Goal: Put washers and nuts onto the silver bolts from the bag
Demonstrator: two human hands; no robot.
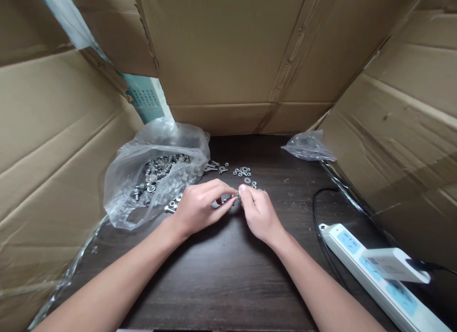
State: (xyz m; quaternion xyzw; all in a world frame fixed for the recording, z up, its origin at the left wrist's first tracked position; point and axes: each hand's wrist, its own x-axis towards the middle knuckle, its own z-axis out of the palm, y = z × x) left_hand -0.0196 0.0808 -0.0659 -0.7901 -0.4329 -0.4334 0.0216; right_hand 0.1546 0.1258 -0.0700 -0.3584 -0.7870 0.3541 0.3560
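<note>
My left hand (pixel 200 201) pinches one end of a small metal bolt (pixel 235 195) between thumb and forefinger. At the bolt's other end, the thumb and fingers of my right hand (pixel 260 212) are closed on it; whether a nut or washer sits under them is hidden. Just beyond my hands lie a cluster of nuts (pixel 243 172), a flat washer (pixel 247 180) and a few loose bolts (pixel 222 170). More bolts (pixel 170 209) show beside my left wrist. Some metal pieces below my left fingers are partly covered.
An open clear plastic bag (pixel 121 180) full of bolts and other hardware stands at left on the dark table (pixel 217 279). A smaller plastic bag (pixel 307 145) lies at the back right. A white power strip (pixel 378 275) with a black cable (pixel 315 213) is at right. Cardboard walls (pixel 228 61) enclose the table.
</note>
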